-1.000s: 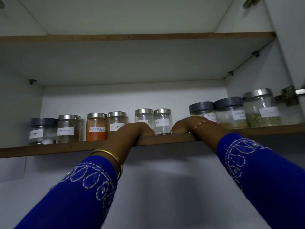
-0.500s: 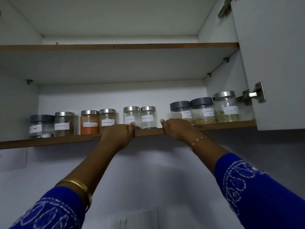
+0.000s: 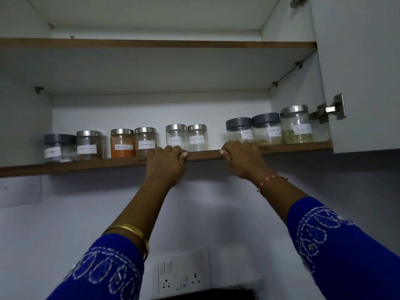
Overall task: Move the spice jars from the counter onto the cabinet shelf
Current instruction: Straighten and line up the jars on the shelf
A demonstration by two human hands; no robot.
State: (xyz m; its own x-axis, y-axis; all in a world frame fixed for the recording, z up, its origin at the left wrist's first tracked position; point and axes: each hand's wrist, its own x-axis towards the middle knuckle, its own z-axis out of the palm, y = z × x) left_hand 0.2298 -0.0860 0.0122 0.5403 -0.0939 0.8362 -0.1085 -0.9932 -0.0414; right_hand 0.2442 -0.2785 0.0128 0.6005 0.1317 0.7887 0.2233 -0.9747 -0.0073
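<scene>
From the head camera, looking up into an open white wall cabinet, the lower shelf (image 3: 86,164) runs across the frame with a brown wooden front edge, and a second shelf (image 3: 151,43) with the same brown edge sits above it. Nine spice jars stand upright in a row on the lower shelf, all with white handwritten labels: a grey-lidded jar (image 3: 58,147) at far left, a steel-lidded jar (image 3: 89,145) beside it, an orange-powder jar (image 3: 122,142), another steel-lidded jar (image 3: 146,140), then a touching pair of clear jars (image 3: 186,137) at the middle, and after a gap two grey-lidded jars (image 3: 254,132) and a taller steel-lidded jar (image 3: 296,124) holding greenish seeds at far right. The left hand (image 3: 165,163) grips the shelf's front edge, fingers curled over the top just below the clear pair, thumb under the edge. The right hand (image 3: 241,159) grips the same edge further right, fingers hooked over in front of the grey-lidded jars. Neither hand holds a jar. Both arms wear blue embroidered sleeves (image 3: 337,245); a gold bangle (image 3: 132,232) circles the left forearm and a thin red thread (image 3: 270,180) the right wrist. The open cabinet door (image 3: 363,72) hangs at right on a metal hinge (image 3: 331,109). Below, on the white wall, sits a switch and socket plate (image 3: 184,271).
</scene>
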